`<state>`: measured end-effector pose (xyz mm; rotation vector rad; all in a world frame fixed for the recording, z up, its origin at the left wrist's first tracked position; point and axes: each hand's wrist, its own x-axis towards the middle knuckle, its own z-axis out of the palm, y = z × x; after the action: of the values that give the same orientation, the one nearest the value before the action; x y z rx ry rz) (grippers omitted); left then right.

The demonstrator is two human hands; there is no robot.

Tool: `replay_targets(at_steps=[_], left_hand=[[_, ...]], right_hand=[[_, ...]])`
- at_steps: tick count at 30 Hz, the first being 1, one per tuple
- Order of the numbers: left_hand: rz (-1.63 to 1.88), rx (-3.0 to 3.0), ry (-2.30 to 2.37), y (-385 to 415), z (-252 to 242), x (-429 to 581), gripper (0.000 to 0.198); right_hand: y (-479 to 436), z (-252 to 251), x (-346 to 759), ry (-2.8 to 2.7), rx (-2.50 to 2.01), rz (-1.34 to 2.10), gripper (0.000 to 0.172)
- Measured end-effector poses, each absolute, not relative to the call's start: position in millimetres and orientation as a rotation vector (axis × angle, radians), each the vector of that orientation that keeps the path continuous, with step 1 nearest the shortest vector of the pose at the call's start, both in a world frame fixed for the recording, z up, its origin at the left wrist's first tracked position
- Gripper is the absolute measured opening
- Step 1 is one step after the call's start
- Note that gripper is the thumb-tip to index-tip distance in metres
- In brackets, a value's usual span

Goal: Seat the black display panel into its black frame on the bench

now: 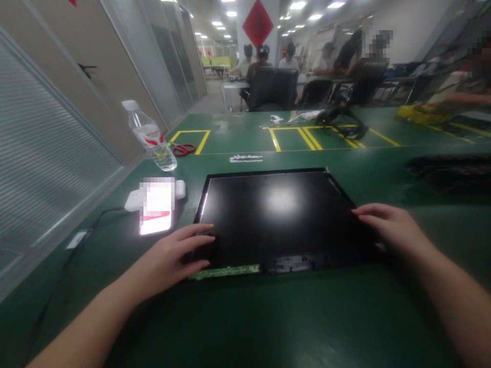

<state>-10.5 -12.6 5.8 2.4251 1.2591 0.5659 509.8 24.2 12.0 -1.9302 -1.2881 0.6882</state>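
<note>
A black LCD panel lies face up on the green table, its glossy screen reflecting a bright spot of light. A strip of green circuit board runs along its near edge on the left. My left hand rests at the panel's left side with its fingers spread over the edge. At the opposite side, my right hand has its thumb and forefinger tips close together on the panel's right edge. The undersides of both hands are hidden.
Left of the panel are a lit phone, a white earbud case and a water bottle. Red-handled scissors lie beyond, near white strips. A dark stack sits at right. People sit at tables behind.
</note>
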Motion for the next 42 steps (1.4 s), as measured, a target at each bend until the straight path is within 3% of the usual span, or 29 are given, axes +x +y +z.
replay_targets(at_steps=[31,42], left_hand=[[0.564,2.478,1.173,-11,6,-13,0.039],[0.639,2.38,1.552,-9,4,-5,0.046]], right_hand=[[30,1,522,-1.358,-1.915,0.686,0.023],[19,13,512,-1.33,-1.979,0.608,0.032]])
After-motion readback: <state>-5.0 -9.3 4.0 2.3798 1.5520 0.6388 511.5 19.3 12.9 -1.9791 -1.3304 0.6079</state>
